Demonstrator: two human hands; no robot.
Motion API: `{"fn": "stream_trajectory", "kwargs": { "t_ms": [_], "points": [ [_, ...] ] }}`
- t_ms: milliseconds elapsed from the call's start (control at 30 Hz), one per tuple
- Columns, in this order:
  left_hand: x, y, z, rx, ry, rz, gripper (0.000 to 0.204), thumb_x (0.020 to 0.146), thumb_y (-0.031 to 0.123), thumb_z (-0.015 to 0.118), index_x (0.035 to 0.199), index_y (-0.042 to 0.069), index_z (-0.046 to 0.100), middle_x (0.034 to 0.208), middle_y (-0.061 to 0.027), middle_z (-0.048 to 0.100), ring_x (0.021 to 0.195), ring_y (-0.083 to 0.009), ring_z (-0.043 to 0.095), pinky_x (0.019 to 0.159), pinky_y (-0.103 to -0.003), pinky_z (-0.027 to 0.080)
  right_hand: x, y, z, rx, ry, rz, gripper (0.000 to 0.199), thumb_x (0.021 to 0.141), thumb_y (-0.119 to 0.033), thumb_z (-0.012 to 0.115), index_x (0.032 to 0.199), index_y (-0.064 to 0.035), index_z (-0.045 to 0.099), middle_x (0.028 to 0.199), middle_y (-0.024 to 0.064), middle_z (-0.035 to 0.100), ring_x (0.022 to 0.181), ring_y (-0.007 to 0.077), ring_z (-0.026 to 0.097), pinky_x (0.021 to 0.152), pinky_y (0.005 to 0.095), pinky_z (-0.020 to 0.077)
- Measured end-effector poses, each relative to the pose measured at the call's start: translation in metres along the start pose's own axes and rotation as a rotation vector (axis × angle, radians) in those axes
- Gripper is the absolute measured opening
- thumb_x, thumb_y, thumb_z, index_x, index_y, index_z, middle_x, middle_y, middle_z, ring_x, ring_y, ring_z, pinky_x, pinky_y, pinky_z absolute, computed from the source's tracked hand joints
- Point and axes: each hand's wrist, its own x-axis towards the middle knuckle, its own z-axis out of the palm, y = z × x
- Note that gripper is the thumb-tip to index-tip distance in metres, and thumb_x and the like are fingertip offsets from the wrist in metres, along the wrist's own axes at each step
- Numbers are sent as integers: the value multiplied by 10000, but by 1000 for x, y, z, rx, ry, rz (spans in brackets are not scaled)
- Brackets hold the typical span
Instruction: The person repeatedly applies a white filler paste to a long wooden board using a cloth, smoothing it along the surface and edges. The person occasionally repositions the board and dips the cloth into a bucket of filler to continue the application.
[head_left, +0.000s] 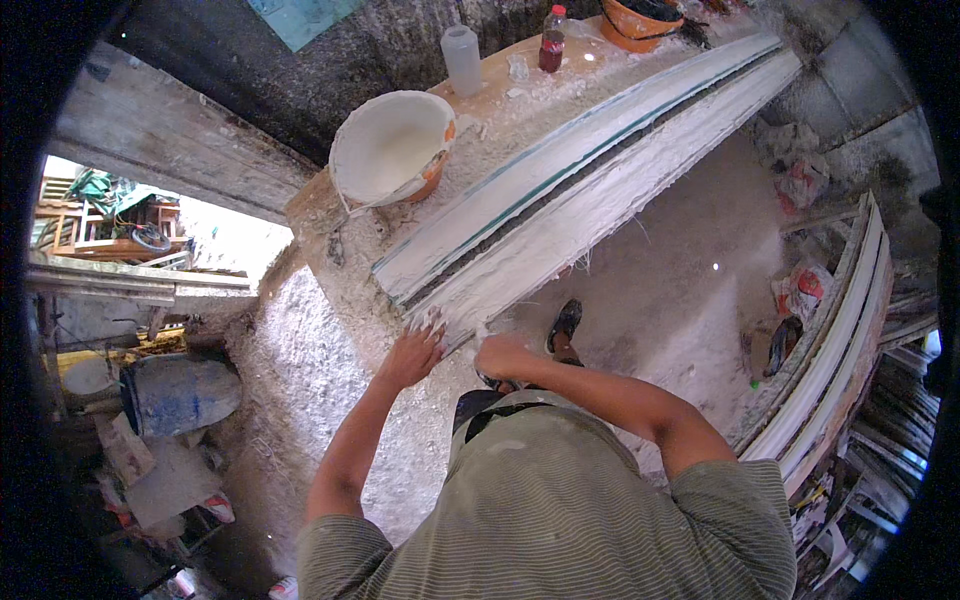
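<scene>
A long white plaster moulding [590,170] lies along a plaster-crusted workbench [330,290], running from the near left up to the far right. My left hand [412,355] lies flat, fingers spread, on the moulding's near end. My right hand [500,355] curls around the same end from below, at its lower edge. A white bucket [392,148] with wet plaster stands on the bench beyond the moulding's near end.
A translucent plastic jug [462,60], a bottle of dark red liquid [551,40] and an orange basin [640,22] stand at the bench's far end. More long mouldings [840,360] are stacked at the right. A blue drum [180,392] lies at the left. Sandalled foot [566,325] on white-dusted floor.
</scene>
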Motion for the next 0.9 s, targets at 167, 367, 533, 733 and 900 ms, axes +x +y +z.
{"fn": "stream_trajectory", "kwargs": {
  "t_ms": [167,367,533,733,900],
  "points": [
    [56,6,-11,-43,120,-5,547,1052,371,349,1503,62,365,1581,-191,302,1473,-359,259,1207,-520,178,39,-22,46,114,105,0,351,843,-221,515,939,36,734,989,287,692,930,443,687,821,546,530],
    [62,5,0,21,92,136,594,1054,431,308,1524,70,330,1594,-162,291,1503,-327,193,1231,-511,86,73,58,33,-91,238,81,308,833,-164,527,929,49,728,971,278,696,923,431,689,809,534,541],
    [23,-3,11,-78,4,86,606,1050,446,317,1524,69,328,1599,-161,278,1510,-336,164,1233,-509,65,46,162,-62,-368,385,-50,276,810,-189,586,921,40,694,869,235,691,859,420,679,744,523,541],
    [-15,-3,4,-130,-63,30,577,1050,448,329,1494,86,393,1581,-166,310,1487,-352,222,1214,-528,138,57,152,-23,292,520,12,275,826,-231,580,905,17,670,940,233,679,814,399,662,709,508,531],
    [-22,-2,1,-1,-149,84,498,1053,442,324,1458,198,477,1579,-152,320,1449,-361,308,1198,-548,181,92,44,76,-181,111,-177,300,836,-175,524,903,33,730,937,269,699,869,419,697,760,522,545]
  ]
}}
